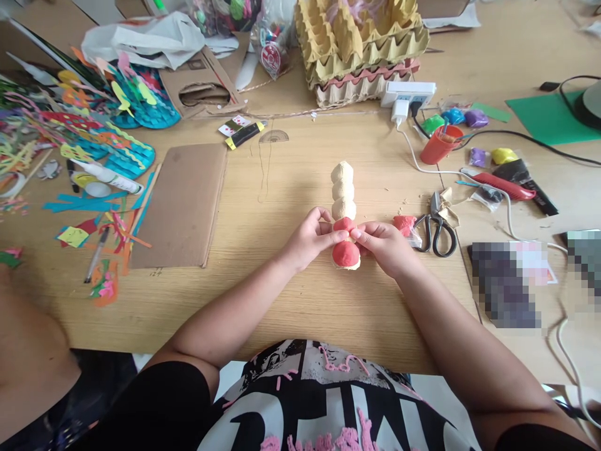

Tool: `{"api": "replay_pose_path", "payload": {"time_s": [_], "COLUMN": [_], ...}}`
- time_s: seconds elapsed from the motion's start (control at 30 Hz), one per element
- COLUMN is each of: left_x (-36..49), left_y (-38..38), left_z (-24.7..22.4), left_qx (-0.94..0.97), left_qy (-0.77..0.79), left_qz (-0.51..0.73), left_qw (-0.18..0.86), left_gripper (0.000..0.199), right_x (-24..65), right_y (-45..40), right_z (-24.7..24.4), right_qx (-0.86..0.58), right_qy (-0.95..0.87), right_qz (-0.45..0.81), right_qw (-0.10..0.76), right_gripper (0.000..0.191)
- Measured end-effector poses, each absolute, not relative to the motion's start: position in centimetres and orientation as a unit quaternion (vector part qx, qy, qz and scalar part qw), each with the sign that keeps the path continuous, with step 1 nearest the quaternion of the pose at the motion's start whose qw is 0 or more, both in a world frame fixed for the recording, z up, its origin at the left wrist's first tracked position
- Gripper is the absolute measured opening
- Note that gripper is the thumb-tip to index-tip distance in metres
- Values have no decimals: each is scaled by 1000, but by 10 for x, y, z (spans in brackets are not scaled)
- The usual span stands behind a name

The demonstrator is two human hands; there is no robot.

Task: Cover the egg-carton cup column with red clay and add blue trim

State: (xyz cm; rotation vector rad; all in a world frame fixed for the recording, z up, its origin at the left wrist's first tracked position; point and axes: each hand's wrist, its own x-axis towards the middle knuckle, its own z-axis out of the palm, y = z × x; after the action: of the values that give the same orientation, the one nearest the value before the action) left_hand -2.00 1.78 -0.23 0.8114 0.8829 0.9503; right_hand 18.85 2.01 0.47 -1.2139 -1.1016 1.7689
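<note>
In front of me, over the light wood-grain table (272, 294), is a lumpy cream strip of egg-carton cups (343, 191), its near part covered in red clay (346, 254). My left hand (313, 239) pinches it at the red narrow part between thumb and curled fingers; my right hand (382, 244) pinches the same spot from the other side, the thumb tips almost meeting. Just beside my right hand sits a red clay lump in clear wrapping (404, 224), then black-handled metal scissors (436, 232). A flat brown cardboard sheet (181, 203) lies to the left, with small marks by its near edge that I can't read. A clear plastic bag (275, 47) bears a round red-and-white label, too small to read. Large pale letters cross my black printed shirt (328, 401), partly hidden.
</note>
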Motion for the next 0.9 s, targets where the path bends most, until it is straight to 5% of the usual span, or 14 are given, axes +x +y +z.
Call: {"api": "replay_pose_path", "payload": {"time_s": [0.9], "left_x": [-20], "left_y": [16], "left_z": [2], "left_qx": [306], "left_qy": [330], "left_qz": [466], "left_qw": [762], "left_gripper": [77], "right_x": [177], "right_y": [14], "right_z": [-4], "right_qx": [-418], "right_qy": [-332], "right_qz": [735], "right_qw": [417], "right_gripper": [63]}}
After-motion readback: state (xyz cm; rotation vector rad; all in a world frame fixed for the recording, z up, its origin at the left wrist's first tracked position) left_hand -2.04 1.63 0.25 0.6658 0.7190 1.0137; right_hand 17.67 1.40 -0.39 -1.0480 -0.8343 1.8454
